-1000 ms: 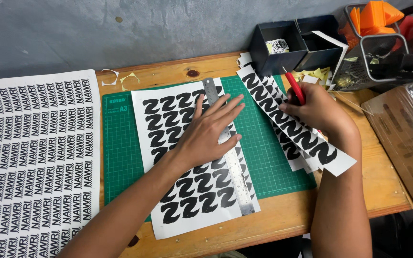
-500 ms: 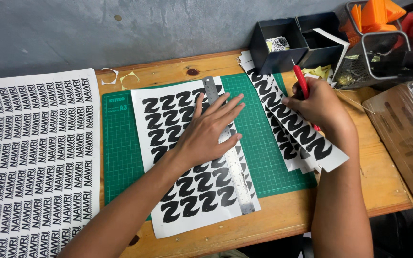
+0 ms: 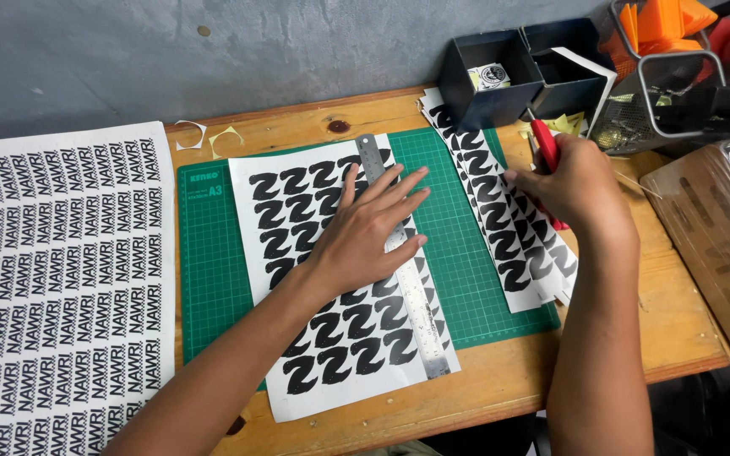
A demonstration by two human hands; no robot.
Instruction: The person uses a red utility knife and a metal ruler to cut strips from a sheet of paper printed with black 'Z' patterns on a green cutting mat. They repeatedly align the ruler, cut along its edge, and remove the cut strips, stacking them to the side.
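The tabletop (image 3: 500, 397) is bare wood along its near edge, with a big sheet of small printed labels (image 3: 52, 279) hanging over its left edge. A green cutting mat (image 3: 466, 245) fills the middle. On the mat lies a white sticker sheet (image 3: 331, 338) with rows of black curled shapes, its near edge reaching past the mat toward the tabletop's near edge.

The left forearm comes in from the near-left corner and crosses the sheet. The left hand (image 3: 361, 236) lies flat, palm down, fingers spread wide and straight, pressing on both the sheet and a steel ruler (image 3: 411, 295) that runs along the sheet's right edge from far to near.

A stack of cut strips (image 3: 509, 228) with the same black shapes lies slanted on the mat's right edge. The right forearm rises from the near edge, and the right hand (image 3: 572, 181) hovers over those strips, fingers curled tight around a red cutter (image 3: 544, 143) whose upper end sticks out toward the far edge. Dark open boxes (image 3: 517, 72) sit at the far-right corner, and two paper scraps (image 3: 213, 135) lie near the far edge.

Against half a second ago, the left hand and ruler sit as they did, and the right hand's place over the strips shows no clear change.
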